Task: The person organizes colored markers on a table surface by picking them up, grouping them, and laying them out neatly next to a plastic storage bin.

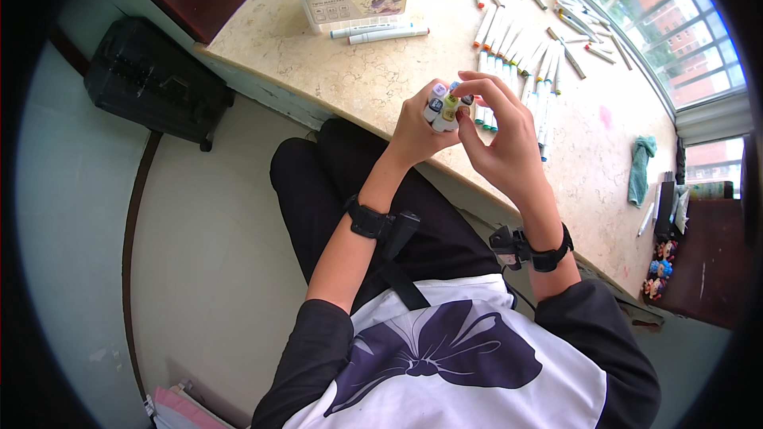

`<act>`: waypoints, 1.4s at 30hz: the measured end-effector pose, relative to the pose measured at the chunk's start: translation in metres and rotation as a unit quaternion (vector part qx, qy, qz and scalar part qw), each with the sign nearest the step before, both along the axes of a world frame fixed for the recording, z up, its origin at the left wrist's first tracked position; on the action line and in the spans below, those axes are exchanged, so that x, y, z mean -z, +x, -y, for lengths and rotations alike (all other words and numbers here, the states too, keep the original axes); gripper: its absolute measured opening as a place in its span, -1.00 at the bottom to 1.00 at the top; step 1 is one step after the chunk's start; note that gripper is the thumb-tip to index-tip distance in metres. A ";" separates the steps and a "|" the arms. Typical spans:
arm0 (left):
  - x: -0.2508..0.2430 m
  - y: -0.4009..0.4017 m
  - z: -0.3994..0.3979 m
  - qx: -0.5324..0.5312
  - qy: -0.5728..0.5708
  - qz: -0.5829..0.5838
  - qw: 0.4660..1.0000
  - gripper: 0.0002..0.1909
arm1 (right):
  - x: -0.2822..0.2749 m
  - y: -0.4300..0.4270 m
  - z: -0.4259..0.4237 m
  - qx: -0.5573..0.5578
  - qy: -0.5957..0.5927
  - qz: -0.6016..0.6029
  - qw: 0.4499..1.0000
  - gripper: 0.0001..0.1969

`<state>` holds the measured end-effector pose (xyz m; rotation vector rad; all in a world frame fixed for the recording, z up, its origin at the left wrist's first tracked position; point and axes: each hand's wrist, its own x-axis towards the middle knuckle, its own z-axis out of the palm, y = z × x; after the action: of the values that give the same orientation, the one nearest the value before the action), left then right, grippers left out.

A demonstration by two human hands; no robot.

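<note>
My left hand (413,125) is wrapped around an upright bundle of twin markers (444,112), just above the table's front edge. Their cap ends face up in lilac, dark blue, yellow-green, tan and other colours. From the right, my right hand (503,125) reaches over with curved fingers. Its thumb and fingertips touch caps on the bundle's right side, near a dark cap and a brown-red one; whether they grip one is hidden. Behind my right hand lie rows of white markers (498,36) with orange, green and blue ends.
A clear plastic marker case (313,9) stands at the back left, holding pink-capped markers. Two markers (387,34) lie before it. More loose markers (575,15) spread towards the window. A green cloth (641,170) and a black pen holder (664,208) are at the right. A black case (155,80) stands on the floor.
</note>
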<state>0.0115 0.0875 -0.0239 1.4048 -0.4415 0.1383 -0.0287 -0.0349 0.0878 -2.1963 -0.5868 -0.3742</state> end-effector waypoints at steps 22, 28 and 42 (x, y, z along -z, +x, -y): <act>0.006 0.001 0.001 0.015 -0.038 -0.035 0.999 -0.64 | 0.016 -0.008 -0.011 0.041 0.031 0.011 0.999 -0.71; 0.004 -0.001 -0.003 0.033 -0.029 -0.003 0.999 -0.72 | 0.020 -0.008 -0.010 0.032 0.038 0.001 0.999 -0.68; 0.003 -0.003 -0.001 -0.005 -0.023 -0.048 0.999 -0.62 | 0.005 -0.010 -0.010 0.050 0.060 0.016 0.997 -0.66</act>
<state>0.0082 0.0888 -0.0271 1.3621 -0.3505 0.0875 -0.0392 -0.0249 0.0824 -2.1122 -0.4591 -0.4853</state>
